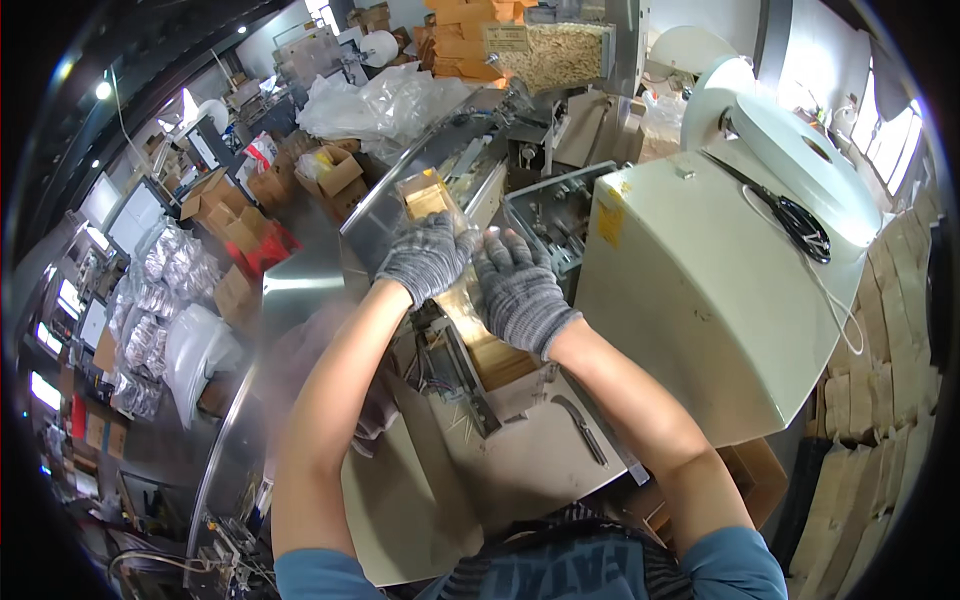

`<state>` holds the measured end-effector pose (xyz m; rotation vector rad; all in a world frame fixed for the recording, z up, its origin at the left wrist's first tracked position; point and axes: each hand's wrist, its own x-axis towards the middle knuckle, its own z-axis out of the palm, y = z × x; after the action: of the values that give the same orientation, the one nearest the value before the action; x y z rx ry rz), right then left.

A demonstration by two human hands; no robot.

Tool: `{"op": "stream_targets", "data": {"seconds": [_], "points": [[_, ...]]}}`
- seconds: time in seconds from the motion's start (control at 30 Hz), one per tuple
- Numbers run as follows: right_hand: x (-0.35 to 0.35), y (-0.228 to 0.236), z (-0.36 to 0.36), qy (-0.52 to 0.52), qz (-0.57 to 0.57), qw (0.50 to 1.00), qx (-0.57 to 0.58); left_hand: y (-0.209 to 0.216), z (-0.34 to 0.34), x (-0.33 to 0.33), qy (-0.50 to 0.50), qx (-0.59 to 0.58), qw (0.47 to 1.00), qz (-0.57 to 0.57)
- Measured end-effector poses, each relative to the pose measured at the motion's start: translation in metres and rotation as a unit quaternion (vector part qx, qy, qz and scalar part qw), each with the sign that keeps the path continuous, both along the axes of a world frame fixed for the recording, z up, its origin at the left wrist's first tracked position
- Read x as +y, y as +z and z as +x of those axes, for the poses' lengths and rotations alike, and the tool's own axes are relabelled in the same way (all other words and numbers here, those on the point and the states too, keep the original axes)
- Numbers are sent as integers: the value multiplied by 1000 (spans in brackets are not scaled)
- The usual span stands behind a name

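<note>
Grip unclear for left hand [430, 260], right hand [522, 287] looks open; both lie over wooden-looking sticks [500, 362] (probably keeping them lined up)

This is a workshop or small factory. A big, pale machine cabinet [690, 290] stands on the right, near a white reel [790, 135]. Cardboard boxes [338, 178] and shiny bags [160, 275] pile up on the left, around more machines [312, 55].

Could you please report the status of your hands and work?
Left hand on the clear-wrapped yellowish bundle. Right hand close beside, its contact unclear. Scissors off to the right, clear of both hands.
</note>
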<state>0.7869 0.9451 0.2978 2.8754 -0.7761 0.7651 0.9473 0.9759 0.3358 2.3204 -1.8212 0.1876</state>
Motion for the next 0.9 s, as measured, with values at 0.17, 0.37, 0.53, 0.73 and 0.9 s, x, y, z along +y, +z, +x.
{"op": "stream_targets", "data": {"seconds": [0.17, 0.37, 0.53, 0.73, 0.9], "points": [[-10, -7, -3, 50, 36, 996, -60, -4, 7, -3, 14, 20, 1000, -8], [0, 20, -14, 66, 206, 958, -187, -8, 80, 30, -78, 160, 958, -225], [-18, 13, 1, 99, 60, 981, -156, -28, 47, 30, -74, 70, 983, -155], [-7, 27, 14, 68, 90, 991, -69, -35, 72, 29, -73, 198, 944, -252], [-9, 21, 37, 117, 29, 993, -14, -6, 115, -20, -25, 49, 973, -224]]}}
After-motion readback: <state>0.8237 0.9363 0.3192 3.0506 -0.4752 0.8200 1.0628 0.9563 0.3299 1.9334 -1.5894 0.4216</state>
